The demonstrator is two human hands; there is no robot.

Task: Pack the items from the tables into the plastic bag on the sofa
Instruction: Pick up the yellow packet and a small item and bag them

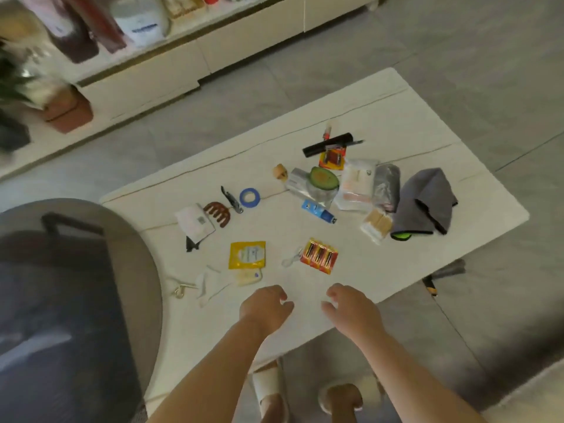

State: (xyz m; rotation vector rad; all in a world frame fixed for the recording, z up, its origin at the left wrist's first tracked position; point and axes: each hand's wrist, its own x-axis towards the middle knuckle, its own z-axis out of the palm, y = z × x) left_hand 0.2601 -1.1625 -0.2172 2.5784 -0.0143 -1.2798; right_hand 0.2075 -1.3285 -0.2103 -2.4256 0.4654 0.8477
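Several small items lie on the white low table (396,111): an orange battery pack (319,255), a yellow sachet (247,254), a blue tape roll (250,197), a brown hair claw (217,212), a blue tube (319,211), a jar with a green lid (323,182), a grey cloth (425,201) and a black pen-like stick (328,144). My left hand (265,306) and my right hand (351,308) hover over the table's near edge, both empty with fingers loosely curled and apart. No plastic bag or sofa shows.
A round grey table (143,270) with a dark bag on it stands at the left. A white low cabinet (244,35) with bags and bottles runs along the back. Grey tiled floor (473,41) surrounds the table. My feet in white slippers (268,389) are below.
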